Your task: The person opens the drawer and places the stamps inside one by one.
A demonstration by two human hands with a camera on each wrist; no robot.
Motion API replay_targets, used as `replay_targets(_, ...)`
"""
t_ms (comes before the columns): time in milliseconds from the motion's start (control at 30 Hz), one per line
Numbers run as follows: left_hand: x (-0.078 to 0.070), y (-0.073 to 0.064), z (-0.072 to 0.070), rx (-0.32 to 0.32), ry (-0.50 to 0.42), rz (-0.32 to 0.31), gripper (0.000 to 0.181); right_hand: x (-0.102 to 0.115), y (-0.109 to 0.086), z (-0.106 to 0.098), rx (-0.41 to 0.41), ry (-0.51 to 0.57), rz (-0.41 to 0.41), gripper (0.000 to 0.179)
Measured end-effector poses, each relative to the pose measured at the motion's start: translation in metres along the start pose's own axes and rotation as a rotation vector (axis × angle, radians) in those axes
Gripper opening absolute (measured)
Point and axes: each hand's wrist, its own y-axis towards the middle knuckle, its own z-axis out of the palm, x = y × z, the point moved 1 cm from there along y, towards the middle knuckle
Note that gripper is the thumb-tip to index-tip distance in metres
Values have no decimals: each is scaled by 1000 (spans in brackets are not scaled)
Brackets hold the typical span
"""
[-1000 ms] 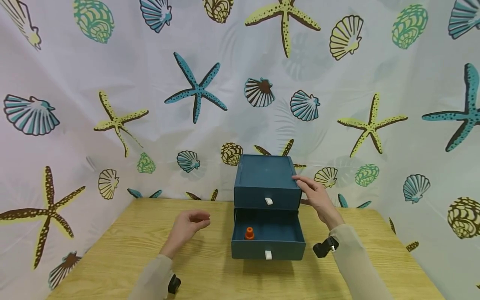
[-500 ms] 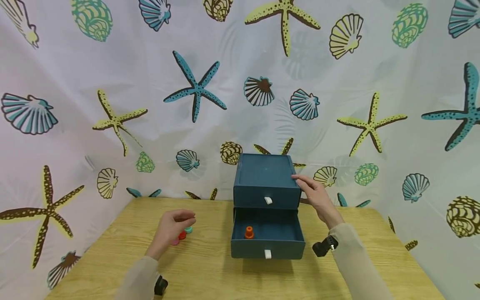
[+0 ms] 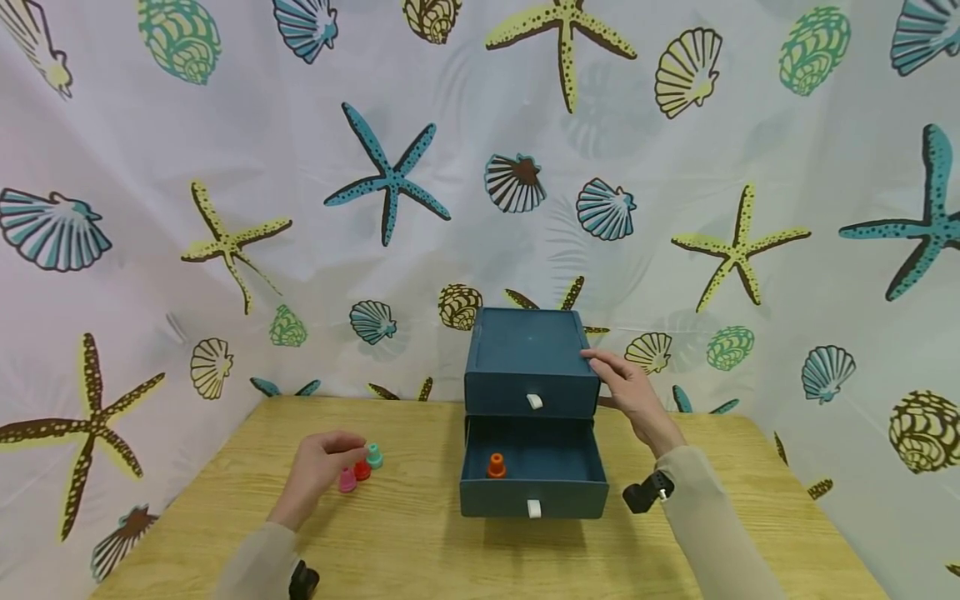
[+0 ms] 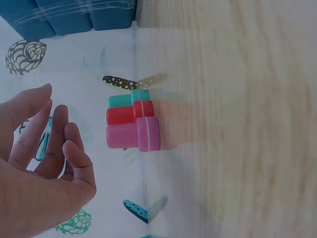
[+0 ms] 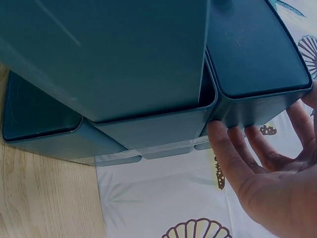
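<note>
My left hand [image 3: 318,468] hovers beside a row of small pegs with wide bases, one pink [image 4: 130,135], one red [image 4: 124,115], one teal [image 4: 120,100]. In the left wrist view its fingers are loosely bent, with a gap between them and the pegs. A blue two-drawer cabinet [image 3: 531,342] stands in the middle, its lower drawer [image 3: 536,498] pulled out. Inside that drawer, on the left, sits an orange peg [image 3: 497,467]. My right hand [image 3: 630,396] rests against the cabinet's upper right edge, fairly straight fingers [image 5: 225,146] touching its side.
Both drawers have white pull tabs, such as the upper tab [image 3: 534,401]. The wooden table [image 3: 405,542] runs back to a white curtain [image 3: 300,150] printed with shells and starfish. Black wrist cameras, including the right one [image 3: 645,493], sit on both forearms.
My left hand has moved left and down from near the cabinet to the row of pegs, now in plain sight. My right hand has stayed on the cabinet.
</note>
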Motion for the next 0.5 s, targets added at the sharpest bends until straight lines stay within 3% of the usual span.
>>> replay_targets(333, 15, -1, -9, 60, -104, -112, 42, 2, -1, 1, 12, 3, 11, 46)
replay_targets(500, 26, 1, -13, 86, -95, -149, 45, 2, 0, 1, 9, 3, 13, 45)
